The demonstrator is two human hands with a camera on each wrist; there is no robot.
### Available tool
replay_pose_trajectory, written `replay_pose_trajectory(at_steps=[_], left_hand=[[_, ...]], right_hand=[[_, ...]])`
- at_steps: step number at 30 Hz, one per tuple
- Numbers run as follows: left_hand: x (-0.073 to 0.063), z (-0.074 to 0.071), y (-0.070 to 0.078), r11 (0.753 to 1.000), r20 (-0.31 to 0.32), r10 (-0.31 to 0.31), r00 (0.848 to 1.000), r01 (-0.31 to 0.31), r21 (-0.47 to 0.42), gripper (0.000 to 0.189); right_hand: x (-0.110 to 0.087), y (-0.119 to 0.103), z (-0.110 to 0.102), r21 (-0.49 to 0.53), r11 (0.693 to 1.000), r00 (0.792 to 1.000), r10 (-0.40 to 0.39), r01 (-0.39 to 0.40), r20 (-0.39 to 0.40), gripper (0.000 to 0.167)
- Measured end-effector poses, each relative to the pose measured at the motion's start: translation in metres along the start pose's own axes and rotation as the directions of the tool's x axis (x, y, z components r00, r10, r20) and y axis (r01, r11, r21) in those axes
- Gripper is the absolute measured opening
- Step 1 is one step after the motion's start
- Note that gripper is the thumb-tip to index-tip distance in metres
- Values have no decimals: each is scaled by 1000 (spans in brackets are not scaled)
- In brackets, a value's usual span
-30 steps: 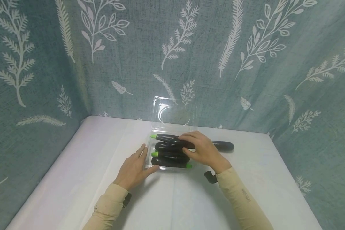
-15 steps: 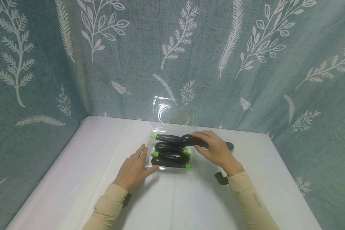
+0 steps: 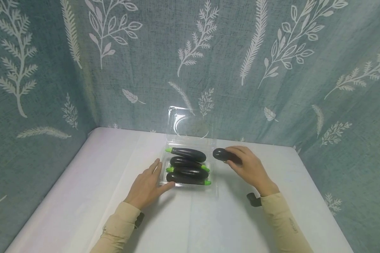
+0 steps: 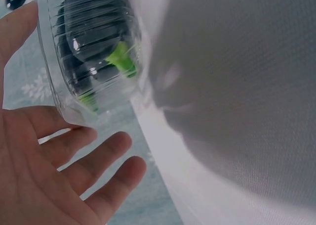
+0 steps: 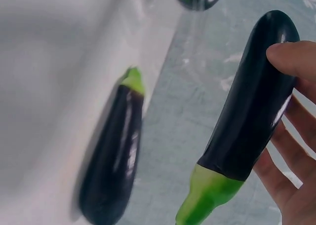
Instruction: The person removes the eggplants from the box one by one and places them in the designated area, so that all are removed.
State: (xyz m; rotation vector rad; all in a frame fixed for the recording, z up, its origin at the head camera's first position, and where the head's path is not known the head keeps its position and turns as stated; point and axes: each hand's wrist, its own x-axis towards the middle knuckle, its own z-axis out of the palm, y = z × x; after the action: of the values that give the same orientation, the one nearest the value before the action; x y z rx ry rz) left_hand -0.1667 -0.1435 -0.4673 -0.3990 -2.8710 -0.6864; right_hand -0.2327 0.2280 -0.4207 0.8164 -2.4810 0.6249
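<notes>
In the head view my right hand (image 3: 250, 170) holds a dark eggplant (image 3: 221, 154) in the air, just right of the clear plastic box. Thumb and fingers grip its rounded end in the right wrist view, and its green stem (image 5: 210, 193) points down and left. Several eggplants (image 3: 190, 173) lie side by side in the box, green stems pointing both ways. My left hand (image 3: 149, 186) is at the box's left side, fingers extended, thumb at the front edge. In the left wrist view, its fingers touch the box's rim (image 4: 45, 57).
Another eggplant (image 5: 113, 156) lies on the white table (image 3: 215, 225) near my right hand; that hand hides it in the head view. The box's clear lid (image 3: 191, 126) stands open at the back. A patterned teal curtain (image 3: 158, 70) surrounds the table's back and sides.
My right hand has moved right with the eggplant, from over the box to beside it. The eggplant on the table is now hidden by that hand. My left hand has stayed put.
</notes>
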Motion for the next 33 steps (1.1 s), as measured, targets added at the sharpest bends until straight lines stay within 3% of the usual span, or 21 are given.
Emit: replay_pose_trajectory(at_steps=[7,16,33], left_hand=[[1,-1,-1,1000,-9,11,1000,-11,4,95],[1,-1,-1,1000,17,-15,1000,16,-14,97],[-1,-1,-2,1000,6,-5,1000,5,-9,96]], right_hand=[[-13,16,-1,-30,999,999,36,-35,13,45],[-23,30,5,-81,993,991,97,-90,93,44],[-28,34,20,-171,978,965,154,-119,214,51]])
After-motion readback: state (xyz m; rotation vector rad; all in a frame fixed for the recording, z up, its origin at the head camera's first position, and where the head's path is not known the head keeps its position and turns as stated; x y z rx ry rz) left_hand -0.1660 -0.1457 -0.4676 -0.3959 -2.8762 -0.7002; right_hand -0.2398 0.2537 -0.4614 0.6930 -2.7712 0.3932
